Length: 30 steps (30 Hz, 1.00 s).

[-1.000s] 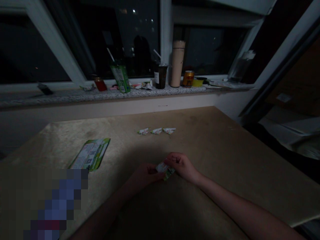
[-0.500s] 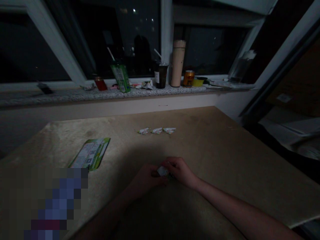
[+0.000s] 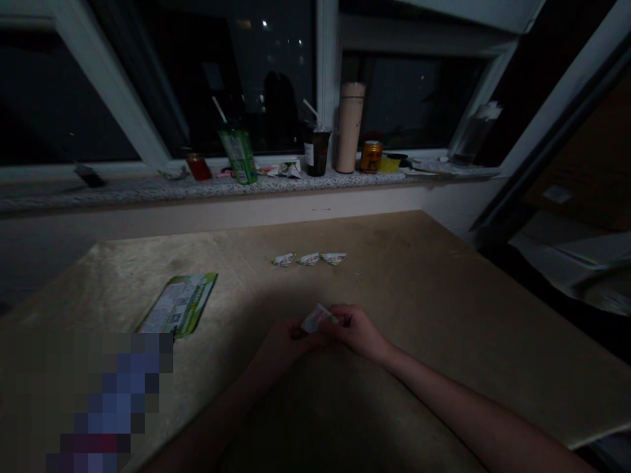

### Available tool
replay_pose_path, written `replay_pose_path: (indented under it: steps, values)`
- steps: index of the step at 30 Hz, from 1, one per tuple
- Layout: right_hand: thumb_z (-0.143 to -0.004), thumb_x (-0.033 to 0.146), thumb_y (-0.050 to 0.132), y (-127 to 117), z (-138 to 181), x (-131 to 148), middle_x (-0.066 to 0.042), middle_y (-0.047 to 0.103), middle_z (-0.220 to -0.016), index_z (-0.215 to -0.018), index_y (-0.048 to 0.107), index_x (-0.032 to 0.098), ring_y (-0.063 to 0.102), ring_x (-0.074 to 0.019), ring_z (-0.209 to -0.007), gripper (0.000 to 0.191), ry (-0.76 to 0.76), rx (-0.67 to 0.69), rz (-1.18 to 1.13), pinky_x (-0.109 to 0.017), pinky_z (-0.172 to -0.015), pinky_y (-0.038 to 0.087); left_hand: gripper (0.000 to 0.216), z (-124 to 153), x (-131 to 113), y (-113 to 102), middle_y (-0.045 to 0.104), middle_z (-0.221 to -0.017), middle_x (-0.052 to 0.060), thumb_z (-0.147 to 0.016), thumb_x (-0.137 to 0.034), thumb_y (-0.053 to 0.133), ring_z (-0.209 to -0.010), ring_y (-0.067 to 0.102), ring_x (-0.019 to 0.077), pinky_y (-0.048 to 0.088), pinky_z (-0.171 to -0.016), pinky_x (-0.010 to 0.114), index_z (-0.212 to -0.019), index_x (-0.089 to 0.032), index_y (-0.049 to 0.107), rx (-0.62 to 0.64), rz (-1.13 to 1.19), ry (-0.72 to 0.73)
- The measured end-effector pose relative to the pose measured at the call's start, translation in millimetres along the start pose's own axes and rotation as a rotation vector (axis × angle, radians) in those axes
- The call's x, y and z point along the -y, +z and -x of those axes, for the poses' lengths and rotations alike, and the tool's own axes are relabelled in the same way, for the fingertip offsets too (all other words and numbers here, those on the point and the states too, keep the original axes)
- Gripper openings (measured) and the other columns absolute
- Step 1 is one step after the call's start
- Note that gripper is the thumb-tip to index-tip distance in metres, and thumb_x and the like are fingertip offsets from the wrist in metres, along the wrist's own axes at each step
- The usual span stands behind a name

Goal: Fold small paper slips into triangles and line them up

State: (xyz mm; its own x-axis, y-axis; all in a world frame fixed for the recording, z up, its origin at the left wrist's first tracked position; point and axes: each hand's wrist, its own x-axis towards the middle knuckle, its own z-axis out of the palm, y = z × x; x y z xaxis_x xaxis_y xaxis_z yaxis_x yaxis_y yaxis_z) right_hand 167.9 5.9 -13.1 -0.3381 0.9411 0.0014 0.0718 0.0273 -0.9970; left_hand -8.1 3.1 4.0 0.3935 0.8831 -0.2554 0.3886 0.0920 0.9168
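Observation:
Between my two hands is a small white wrapper (image 3: 316,318) with faint reddish print, held over the front middle of the table. My left hand (image 3: 288,338) grips its left side, the fingers closed. Closed on its right side is my right hand (image 3: 357,332), thumb on the near face. Whether anything is inside the wrapper I cannot tell. Beyond my hands, three small folded wrappers, white with green edges, lie in a row: the left one (image 3: 284,259), the middle one (image 3: 309,259) and the right one (image 3: 334,258).
A flat green printed packet (image 3: 185,305) lies left on the brown table (image 3: 419,282). A blurred-out patch hides the lower left. Along the granite sill (image 3: 162,187) stand a green cup (image 3: 238,154), a dark cup (image 3: 316,151), a pink flask (image 3: 350,128) and a gold can (image 3: 371,157).
The wrapper in my hands has risen a little and turned, so more of its white printed face shows. My right fingers have shifted on it. The row of three stays put.

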Motion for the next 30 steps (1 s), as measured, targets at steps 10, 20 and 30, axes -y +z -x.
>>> replay_pose_path:
  steps: [10,20,30]
  values:
    - [-0.070,0.050,0.068,-6,-2,-7,-0.001,0.062,-0.058,-0.060,0.061,0.016,0.055,-0.0120,-0.052,0.037,-0.007,0.037,-0.031,-0.022,-0.048,0.040,0.041,1,0,-12,0.070,-0.077,0.002,-0.084,-0.050,0.047,-0.076,0.063,0.0234,0.044,-0.067,0.027,-0.082,-0.016,0.070,-0.052,-0.126,0.123]
    - [-0.075,0.051,0.063,-10,1,4,-0.002,0.064,-0.065,-0.070,0.067,0.015,0.057,-0.0136,-0.058,0.037,0.025,-0.027,-0.083,-0.024,-0.055,0.043,0.042,3,-4,-16,0.069,-0.073,0.000,-0.086,-0.048,0.044,-0.071,0.061,0.0219,0.041,-0.064,0.024,-0.077,-0.017,0.071,-0.081,-0.225,0.134]
    - [-0.073,0.058,0.062,-6,1,7,-0.001,0.060,-0.058,-0.067,0.064,0.015,0.052,-0.0116,-0.052,0.044,-0.003,-0.042,-0.104,-0.022,-0.049,0.039,0.036,6,-9,-14,0.070,-0.072,-0.001,-0.082,-0.047,0.048,-0.069,0.063,0.0206,0.044,-0.064,0.024,-0.080,-0.019,0.072,-0.170,-0.172,0.099]
